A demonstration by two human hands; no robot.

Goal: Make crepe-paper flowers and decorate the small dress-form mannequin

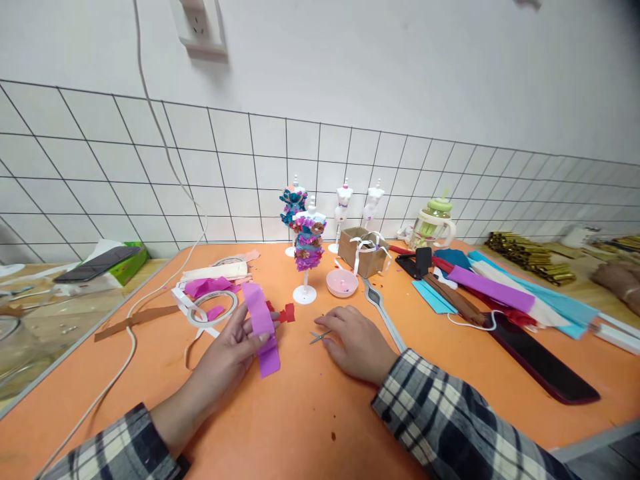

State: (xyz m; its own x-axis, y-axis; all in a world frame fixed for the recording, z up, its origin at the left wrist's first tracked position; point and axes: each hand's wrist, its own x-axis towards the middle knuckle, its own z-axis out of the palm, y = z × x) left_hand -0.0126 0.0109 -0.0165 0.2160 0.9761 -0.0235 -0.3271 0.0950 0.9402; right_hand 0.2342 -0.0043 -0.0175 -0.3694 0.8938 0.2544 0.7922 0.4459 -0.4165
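My left hand (pixel 231 345) holds a strip of purple crepe paper (pixel 262 327) between thumb and fingers. Small scissors (pixel 319 337) are in my right hand (pixel 357 341), their blades pointing left over the table; most of the handles is hidden by the hand. Small red paper pieces (pixel 287 313) lie just beyond the purple strip. Behind both hands stands a small white mannequin (pixel 311 253) dressed in pink, purple and blue ruffles. A pink bowl (pixel 342 283) sits to its right.
More mannequins (pixel 344 200) stand at the back by a cardboard box (pixel 364 252). Tape rolls (pixel 214 309) and paper scraps lie left. At right are folded coloured papers (pixel 493 288), a dark phone-like slab (pixel 543 360) and a lidded cup (pixel 434 223). A white cable (pixel 131 347) crosses the left side.
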